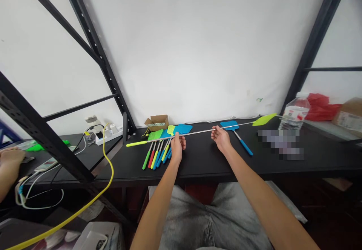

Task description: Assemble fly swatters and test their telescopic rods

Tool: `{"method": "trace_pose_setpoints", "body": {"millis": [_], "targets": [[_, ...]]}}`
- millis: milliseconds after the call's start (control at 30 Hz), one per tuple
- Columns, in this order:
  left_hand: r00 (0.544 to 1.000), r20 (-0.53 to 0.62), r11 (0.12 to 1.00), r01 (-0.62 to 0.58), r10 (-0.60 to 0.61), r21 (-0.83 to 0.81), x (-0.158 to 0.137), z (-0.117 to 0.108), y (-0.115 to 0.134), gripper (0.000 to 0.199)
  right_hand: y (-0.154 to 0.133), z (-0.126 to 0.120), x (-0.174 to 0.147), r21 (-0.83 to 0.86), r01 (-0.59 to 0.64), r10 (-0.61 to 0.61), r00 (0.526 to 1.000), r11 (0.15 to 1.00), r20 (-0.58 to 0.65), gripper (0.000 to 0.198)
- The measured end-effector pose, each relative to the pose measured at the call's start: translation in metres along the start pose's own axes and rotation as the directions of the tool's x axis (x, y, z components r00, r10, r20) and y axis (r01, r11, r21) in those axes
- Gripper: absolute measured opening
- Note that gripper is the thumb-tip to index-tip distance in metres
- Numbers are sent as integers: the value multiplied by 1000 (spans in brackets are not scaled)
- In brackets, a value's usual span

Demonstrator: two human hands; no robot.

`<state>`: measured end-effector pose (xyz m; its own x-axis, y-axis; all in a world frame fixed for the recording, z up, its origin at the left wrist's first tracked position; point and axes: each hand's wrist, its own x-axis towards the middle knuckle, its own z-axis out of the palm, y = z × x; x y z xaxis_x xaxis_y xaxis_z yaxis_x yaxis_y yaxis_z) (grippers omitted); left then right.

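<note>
Far left edge: another person's hand [10,155] resting on the adjoining surface, next to a phone [46,164] and white cables [34,189]. Yellow cable [109,167] looping from the power strip [109,135] down toward the lower left corner. Black shelf frame [42,135] cutting diagonally across the left of the frame.

Centre left, on the black surface [203,165]: small open cardboard box [157,122] against the wall, just in front of it a bunch of collapsed fly swatters [158,150] — green, red, yellow and blue handles fanned toward the viewer, green and blue heads at the back.

Centre: extended fly swatter [198,132] held level just above the surface — yellow-green handle [137,143] pointing left, long metal rod running across, yellow-green head [264,120] at right centre near the bottle. Left hand [177,145] clamped around the rod, over the bunch of swatters. Right hand [221,137] pinching the rod further right, fingers closed on it; hands apart from each other.

Just right of the right hand: single blue fly swatter [236,133] lying flat on the surface, handle toward the viewer. Further right: blurred patch, then a clear water bottle [295,112], red bag [321,106] and brown box [349,116] at the right edge.

Bottom centre: grey jeans [209,220] below the surface edge.
</note>
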<state>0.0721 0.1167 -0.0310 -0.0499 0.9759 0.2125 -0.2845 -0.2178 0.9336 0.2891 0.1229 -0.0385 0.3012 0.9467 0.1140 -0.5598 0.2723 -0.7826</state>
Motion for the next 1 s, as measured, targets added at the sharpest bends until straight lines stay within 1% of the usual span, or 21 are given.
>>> {"method": "trace_pose_setpoints", "body": {"millis": [67,100,233,300,367,500,567,633,767,900,1000], "targets": [[998,-57,999,-16,14,-35,1,-1,0,51,-1,0,0,4,1,-1,1000,1000,-5,25],[999,-51,999,-19,17,-34,1,-1,-1,50,-1,0,0,5,4,-4,1000,1000,-6,25],[999,46,999,5,-7,37,0,1,-1,49,-1,0,1,-1,11,-11,1000,1000,-12,25],[998,55,999,12,-14,44,0,1,-1,47,0,0,1,7,0,0,1000,1000,-14,23],[1000,29,1000,4,-5,17,1,1,-1,44,0,0,0,24,-13,14,1000,1000,-14,22],[997,-81,996,4,-10,-84,4,-2,-1,34,-1,0,0,45,-15,16,1000,999,-22,22],[995,-101,993,12,-24,-119,5,-3,0,28,-1,1,-1,41,-7,8,1000,999,-25,23],[995,-96,992,13,-25,-129,5,-3,0,26,-1,1,-1,35,2,-1,1000,999,-26,23],[998,-63,995,-1,-5,-96,3,-1,0,29,1,1,0,1,9,-9,1000,1000,-21,22],[999,-28,999,-24,23,-38,1,0,0,37,6,0,2,-117,5,4,997,993,73,25],[999,-30,999,-18,17,-41,1,1,-1,40,9,-2,4,-168,13,6,994,986,110,27]]}}
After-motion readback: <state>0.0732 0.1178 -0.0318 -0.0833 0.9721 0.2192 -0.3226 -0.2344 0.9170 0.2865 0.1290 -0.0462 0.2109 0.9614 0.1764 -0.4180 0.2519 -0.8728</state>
